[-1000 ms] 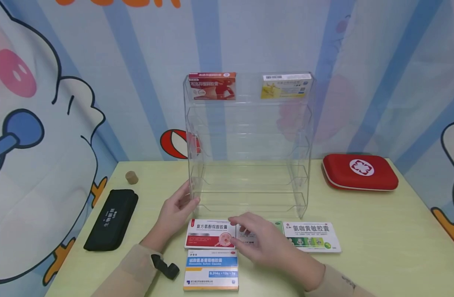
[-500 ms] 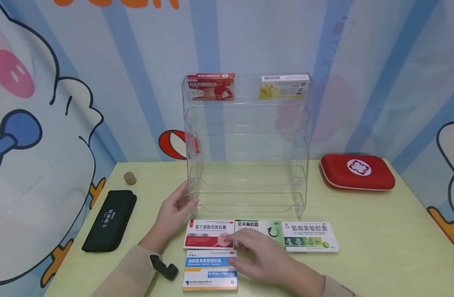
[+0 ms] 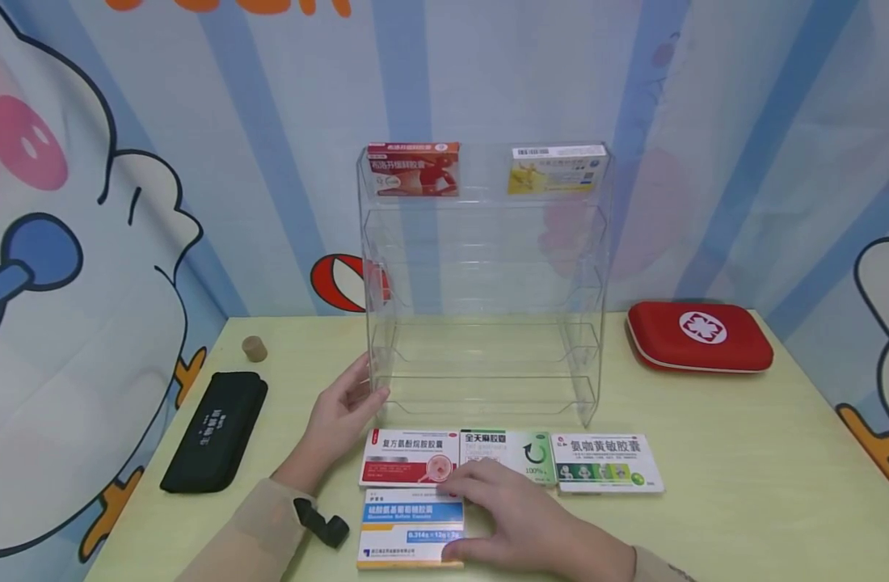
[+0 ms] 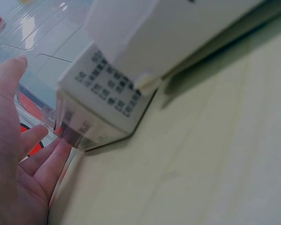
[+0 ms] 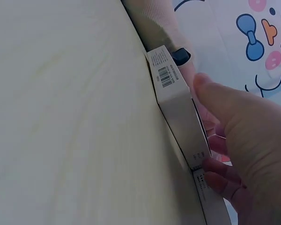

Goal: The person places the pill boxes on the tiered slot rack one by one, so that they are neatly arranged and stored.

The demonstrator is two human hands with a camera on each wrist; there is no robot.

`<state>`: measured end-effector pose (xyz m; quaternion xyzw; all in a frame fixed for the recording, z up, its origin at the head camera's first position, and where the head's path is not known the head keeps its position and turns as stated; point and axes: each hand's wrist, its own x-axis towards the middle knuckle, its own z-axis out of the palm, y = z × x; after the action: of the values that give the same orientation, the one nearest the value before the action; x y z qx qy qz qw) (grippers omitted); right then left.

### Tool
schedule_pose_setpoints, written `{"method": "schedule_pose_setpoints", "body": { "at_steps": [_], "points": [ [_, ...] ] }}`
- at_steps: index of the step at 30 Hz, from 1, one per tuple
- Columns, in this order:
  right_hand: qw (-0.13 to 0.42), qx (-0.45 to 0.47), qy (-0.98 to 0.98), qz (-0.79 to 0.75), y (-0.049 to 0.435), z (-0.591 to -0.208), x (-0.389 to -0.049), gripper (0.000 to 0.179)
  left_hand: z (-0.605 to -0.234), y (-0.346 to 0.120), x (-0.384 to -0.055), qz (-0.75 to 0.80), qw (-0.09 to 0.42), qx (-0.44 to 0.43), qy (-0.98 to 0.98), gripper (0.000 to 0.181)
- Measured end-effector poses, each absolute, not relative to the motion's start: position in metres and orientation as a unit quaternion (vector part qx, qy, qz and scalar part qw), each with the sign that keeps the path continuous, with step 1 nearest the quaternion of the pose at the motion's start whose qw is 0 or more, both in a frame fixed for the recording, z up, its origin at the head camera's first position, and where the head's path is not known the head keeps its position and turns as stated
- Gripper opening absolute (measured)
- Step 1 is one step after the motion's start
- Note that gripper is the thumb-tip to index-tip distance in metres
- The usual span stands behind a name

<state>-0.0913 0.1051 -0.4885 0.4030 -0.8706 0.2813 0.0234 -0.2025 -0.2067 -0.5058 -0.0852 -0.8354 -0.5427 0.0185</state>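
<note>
Blue box (image 3: 408,529), long axis parallel to far edge of table (image 3: 735,501), just left of your right hand (image 3: 520,517), fingers parted, nothing gripped; left hand (image 3: 343,416), farther, holds rack (image 3: 481,378).

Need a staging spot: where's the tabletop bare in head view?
Biggest: tabletop right of the rightmost capsule carton, in front of the red first-aid case. Smaller: between the black pouch and the left hand. Crowded: front centre, where three cartons front the clear rack and the right hand is at the Glucosamine Sulfate carton.
</note>
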Motion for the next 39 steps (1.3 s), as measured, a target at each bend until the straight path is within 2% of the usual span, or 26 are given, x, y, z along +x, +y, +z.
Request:
{"method": "schedule_pose_setpoints", "body": {
  "at_steps": [3, 9, 15, 25, 34, 39],
  "points": [
    [0.013, 0.404, -0.872, 0.276, 0.1038, -0.4881, -0.09, 0.068, -0.5053, -0.207, -0.2021, -0.543, 0.018, -0.085, -0.835, 0.073],
    [0.029, 0.413, -0.871, 0.264, 0.1029, -0.4872, -0.0886, 0.067, -0.5048, -0.2075, -0.2025, -0.544, 0.022, -0.091, -0.834, 0.072],
    [0.001, 0.408, -0.875, 0.26, 0.1029, -0.4842, -0.0877, 0.065, -0.507, -0.2074, -0.2038, -0.544, 0.031, -0.1, -0.833, 0.071],
    [-0.013, 0.408, -0.875, 0.261, 0.1019, -0.4814, -0.0832, 0.065, -0.5083, -0.2073, -0.2044, -0.542, 0.02, -0.087, -0.836, 0.071],
    [0.005, 0.417, -0.875, 0.244, 0.1011, -0.4818, -0.0844, 0.06, -0.5077, -0.2076, -0.2048, -0.543, 0.021, -0.087, -0.835, 0.071],
    [-0.031, 0.411, -0.876, 0.25, 0.1019, -0.4808, -0.0849, 0.063, -0.5085, -0.2076, -0.2048, -0.544, 0.025, -0.091, -0.834, 0.071]
  ]
}}
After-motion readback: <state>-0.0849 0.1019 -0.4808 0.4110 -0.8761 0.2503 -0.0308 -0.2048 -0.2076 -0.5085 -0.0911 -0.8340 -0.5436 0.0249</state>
